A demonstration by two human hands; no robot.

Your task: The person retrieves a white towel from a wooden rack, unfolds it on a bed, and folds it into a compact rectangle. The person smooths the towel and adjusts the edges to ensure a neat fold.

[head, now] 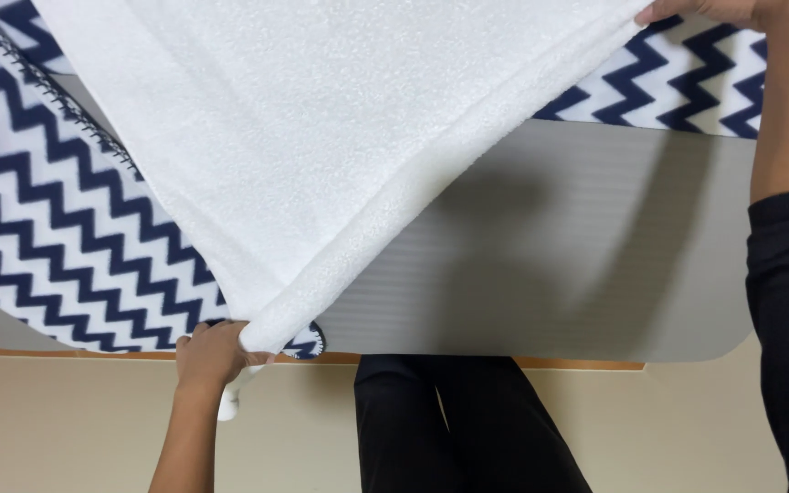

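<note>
My left hand [212, 354] pinches a corner of the fluffy white towel [321, 137] at the near edge of the smooth grey table [577, 256]. My right hand [714, 11] grips its far corner, lifting it taut over the navy zigzag fleece blanket [47, 237].

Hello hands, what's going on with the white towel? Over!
Left hand grips towel corner. Right hand grips far corner. White towel lifted above zigzag blanket and grey mat. Nothing blocking.
</note>
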